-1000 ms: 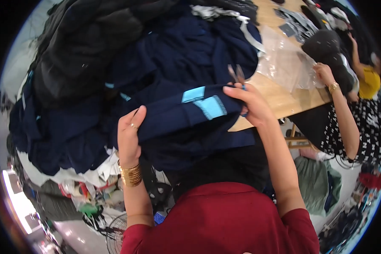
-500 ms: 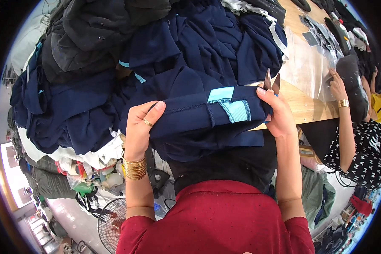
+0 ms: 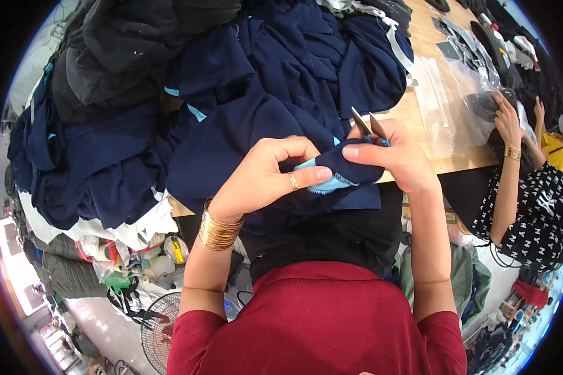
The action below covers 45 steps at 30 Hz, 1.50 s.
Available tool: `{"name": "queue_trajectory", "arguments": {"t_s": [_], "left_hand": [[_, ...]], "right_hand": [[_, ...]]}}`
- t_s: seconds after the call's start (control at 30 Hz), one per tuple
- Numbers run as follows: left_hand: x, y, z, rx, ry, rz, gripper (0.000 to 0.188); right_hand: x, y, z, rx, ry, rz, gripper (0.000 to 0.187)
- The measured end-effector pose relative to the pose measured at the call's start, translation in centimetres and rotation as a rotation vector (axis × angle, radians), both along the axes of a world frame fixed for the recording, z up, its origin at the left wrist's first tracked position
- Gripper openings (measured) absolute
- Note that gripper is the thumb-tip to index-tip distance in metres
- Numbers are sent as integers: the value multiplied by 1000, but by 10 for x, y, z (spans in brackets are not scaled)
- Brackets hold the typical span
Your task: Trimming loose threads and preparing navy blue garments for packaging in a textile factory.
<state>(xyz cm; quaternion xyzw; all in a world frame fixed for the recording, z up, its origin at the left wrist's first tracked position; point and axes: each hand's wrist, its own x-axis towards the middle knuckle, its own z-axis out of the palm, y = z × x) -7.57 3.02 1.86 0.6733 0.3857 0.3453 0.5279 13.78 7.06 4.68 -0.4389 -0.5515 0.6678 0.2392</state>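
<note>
Between my two hands is a dark navy garment (image 3: 361,164) with a light blue patch (image 3: 333,183) edged in overlock stitching. My left hand (image 3: 275,172) pinches the cloth at that patch, thumb on top and fingers underneath. My right hand (image 3: 397,153) grips the navy edge beside it, thumb laid over the fold. A small pair of scissors (image 3: 370,128) stays in my right hand too, blades apart and pointing up and away, with a bit of blue at the pivot. The rest of the garment hangs toward my lap.
A heap of navy garments (image 3: 281,69) covers the table ahead, with black garments (image 3: 150,47) piled at the left. Clear plastic bags (image 3: 441,100) lie on the wooden table (image 3: 463,156) at right, where a co-worker's hand (image 3: 507,119) works. A fan (image 3: 159,328) stands at lower left.
My left hand has moved right, from the garment's far left end to the light blue patch. The stretched cloth is now bunched between my hands. The co-worker's hand shifted slightly.
</note>
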Motion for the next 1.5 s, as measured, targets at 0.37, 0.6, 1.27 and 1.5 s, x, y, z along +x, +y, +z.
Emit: {"name": "queue_trajectory", "arguments": {"t_s": [0.37, 0.6, 1.27, 1.5], "left_hand": [[46, -21, -10, -722, -722, 311, 7], [70, -34, -5, -704, -877, 381, 9], [85, -43, -6, -715, -971, 446, 10], [85, -44, -8, -679, -984, 464, 10]], "right_hand": [[8, -65, -4, 581, -166, -439, 27], [9, -80, -12, 696, -467, -364, 26], [3, -81, -21, 847, -608, -422, 23], [3, -80, -23, 865, -609, -431, 23]]}}
